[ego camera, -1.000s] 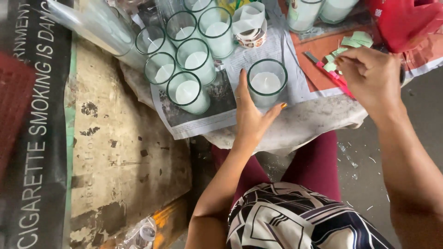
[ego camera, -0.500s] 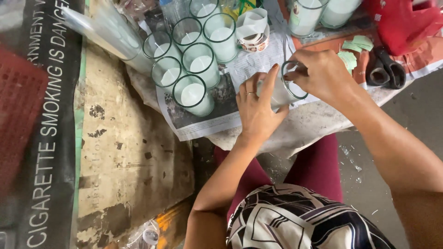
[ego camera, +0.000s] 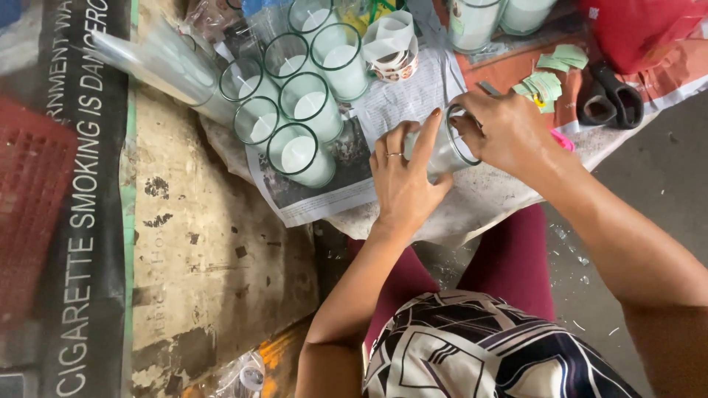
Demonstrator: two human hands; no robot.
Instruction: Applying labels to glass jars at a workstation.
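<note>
Clasping a glass candle jar (ego camera: 440, 149) between both hands, the person tips it so its rim faces three o'clock. The left hand (ego camera: 404, 184) wraps the jar's body from nine o'clock, fingers spread along the glass and thumb beneath, a ring on one finger. The right hand (ego camera: 501, 129) comes in from three o'clock, its grip pressed together at the rim, fingertips hooked over the lip; whether they pinch anything small there I cannot tell.

A second ago the jar stood upright on the newspaper (ego camera: 324, 195), steadied by the left hand alone, while the right hand picked among the green paper slips (ego camera: 544, 85). Half a second ago both hands had closed on it, and now it sits lower and more tilted at the counter (ego camera: 487, 203) edge, so the handling has shifted from fetching to working on the jar itself.

At ten o'clock from the jar a cluster of filled candle jars (ego camera: 299, 155) stands upright, touching one another. At twelve o'clock lies a roll of printed tape (ego camera: 393, 51). At two o'clock, black scissors (ego camera: 608, 92) now show beside the slips, near a red bag (ego camera: 634, 29).
</note>
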